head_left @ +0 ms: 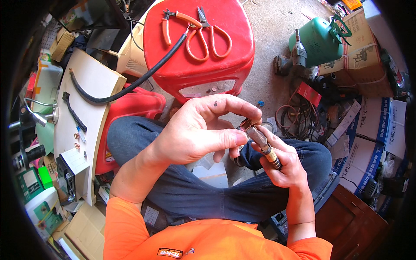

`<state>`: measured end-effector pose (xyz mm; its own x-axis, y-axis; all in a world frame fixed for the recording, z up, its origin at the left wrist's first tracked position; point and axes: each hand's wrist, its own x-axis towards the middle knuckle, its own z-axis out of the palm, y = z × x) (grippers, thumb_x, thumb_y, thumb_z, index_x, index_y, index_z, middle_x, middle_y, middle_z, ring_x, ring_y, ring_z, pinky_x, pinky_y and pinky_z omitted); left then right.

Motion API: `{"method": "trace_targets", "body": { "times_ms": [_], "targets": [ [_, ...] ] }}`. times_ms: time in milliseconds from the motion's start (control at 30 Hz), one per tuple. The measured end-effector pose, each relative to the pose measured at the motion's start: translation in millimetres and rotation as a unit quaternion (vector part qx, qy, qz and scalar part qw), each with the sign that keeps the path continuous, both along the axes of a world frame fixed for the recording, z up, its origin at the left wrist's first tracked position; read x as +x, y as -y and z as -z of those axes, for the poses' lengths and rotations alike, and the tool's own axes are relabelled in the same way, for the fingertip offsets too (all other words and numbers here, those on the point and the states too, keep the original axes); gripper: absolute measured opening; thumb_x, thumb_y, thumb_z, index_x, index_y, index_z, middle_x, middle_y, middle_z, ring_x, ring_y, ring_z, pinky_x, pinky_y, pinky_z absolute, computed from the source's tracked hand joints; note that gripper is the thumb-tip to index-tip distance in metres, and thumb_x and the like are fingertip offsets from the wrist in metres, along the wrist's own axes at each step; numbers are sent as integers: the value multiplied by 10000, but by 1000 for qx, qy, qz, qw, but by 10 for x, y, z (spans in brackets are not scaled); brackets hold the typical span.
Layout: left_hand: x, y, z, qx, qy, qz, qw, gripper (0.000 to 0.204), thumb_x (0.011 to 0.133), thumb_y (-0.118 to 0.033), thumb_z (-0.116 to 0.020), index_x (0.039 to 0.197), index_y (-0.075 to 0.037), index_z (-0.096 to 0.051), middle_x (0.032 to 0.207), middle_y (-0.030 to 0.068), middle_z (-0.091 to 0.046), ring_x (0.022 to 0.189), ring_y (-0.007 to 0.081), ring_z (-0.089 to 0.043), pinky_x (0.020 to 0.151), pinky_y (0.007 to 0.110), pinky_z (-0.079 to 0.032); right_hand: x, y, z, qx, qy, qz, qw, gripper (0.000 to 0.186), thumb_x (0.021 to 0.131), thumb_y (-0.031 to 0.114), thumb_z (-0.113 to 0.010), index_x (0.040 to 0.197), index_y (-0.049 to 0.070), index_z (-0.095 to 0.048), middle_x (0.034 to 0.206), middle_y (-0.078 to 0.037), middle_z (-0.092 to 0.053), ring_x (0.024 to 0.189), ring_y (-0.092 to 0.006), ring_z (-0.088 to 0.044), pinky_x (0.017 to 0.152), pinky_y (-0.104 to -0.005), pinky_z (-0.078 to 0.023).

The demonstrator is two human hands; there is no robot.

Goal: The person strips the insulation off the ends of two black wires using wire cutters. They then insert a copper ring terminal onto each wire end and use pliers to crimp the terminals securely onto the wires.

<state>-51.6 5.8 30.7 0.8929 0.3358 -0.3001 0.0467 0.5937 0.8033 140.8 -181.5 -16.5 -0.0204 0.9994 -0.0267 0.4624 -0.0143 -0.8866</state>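
The right hand (284, 162) is clamped around a small metal fitting (263, 143); the left hand (197, 130) pinches its upper end. It looks light, rigid, best held mid-body.

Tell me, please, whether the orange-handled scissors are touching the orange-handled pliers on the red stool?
Touching. The head view shows the scissors with one loop lying against the handle of the pliers on the red stool; no gap shows.

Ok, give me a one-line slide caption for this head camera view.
Seated person's left hand and right hand work a small metal fitting before a red stool holding scissors.
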Motion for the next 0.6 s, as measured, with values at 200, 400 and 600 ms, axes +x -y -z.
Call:
{"method": "trace_targets", "body": {
  "times_ms": [200, 400, 600],
  "targets": [
    [19, 3, 4, -1, 1, 0, 1000, 369, 875, 25, -651, 1234, 17, -565, 1147, 142, -651, 700, 134, -653, 492, 208, -493, 12, 4, 14, -3, -1, -7, 1000, 330, 740, -54, -598, 1063, 1, -632, 1391, -297, -460, 1209, -434, -542, 1008, -402, -443],
    [19, 13, -8, -5, -7, 1, 1000, 374, 873, 34, -646, 1238, 15, -565, 1150, 139, -652, 702, 132, -657, 498, 207, -500, -19, -31, -22, -3, 0, -6, 1000, 349, 729, -57, -597, 1074, -10, -625, 1303, -278, -513, 1114, -422, -580, 953, -401, -471],
    [19, 16, 4, -4, 16, 4, 1000, 391, 869, 40, -647, 1248, 7, -557, 1163, 144, -653, 713, 133, -662, 506, 206, -504, -15, 0, 35, 16, 11, -9, 1000, 363, 712, -58, -597, 1073, -24, -615, 1204, -274, -548, 1039, -422, -599, 907, -398, -490]
  ]
}}
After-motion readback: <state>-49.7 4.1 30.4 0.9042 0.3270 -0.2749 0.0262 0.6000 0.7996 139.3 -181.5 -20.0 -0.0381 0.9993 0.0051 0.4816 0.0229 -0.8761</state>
